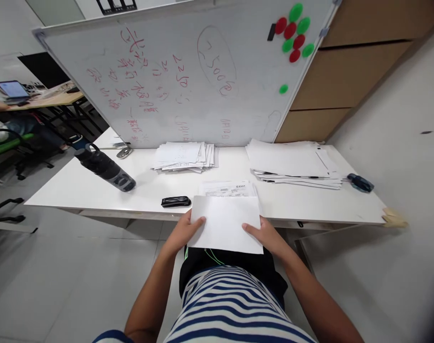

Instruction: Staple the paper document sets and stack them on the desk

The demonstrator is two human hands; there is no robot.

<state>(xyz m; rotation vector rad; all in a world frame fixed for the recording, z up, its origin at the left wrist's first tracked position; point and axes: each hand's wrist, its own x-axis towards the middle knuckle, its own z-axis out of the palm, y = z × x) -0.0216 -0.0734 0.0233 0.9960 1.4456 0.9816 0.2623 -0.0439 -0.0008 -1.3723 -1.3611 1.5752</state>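
Fingers of the left hand (183, 231) and right hand (269, 235) pinch a blank white rectangular paper sheet (226, 227), whose leftward drift could knock the elongated black plastic stapler (176, 201) off the smooth white counter (84, 190).

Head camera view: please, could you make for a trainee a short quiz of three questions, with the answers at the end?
1. True or false: the left hand and the right hand both hold the blank white paper.
2. Which is nearest the left hand? (a) black oblong stapler (b) black cylindrical bottle (c) grey oval object
3. Fill in: the flat round magnets on the white rectangular board are red and ____.
Key: 1 true; 2 a; 3 green.
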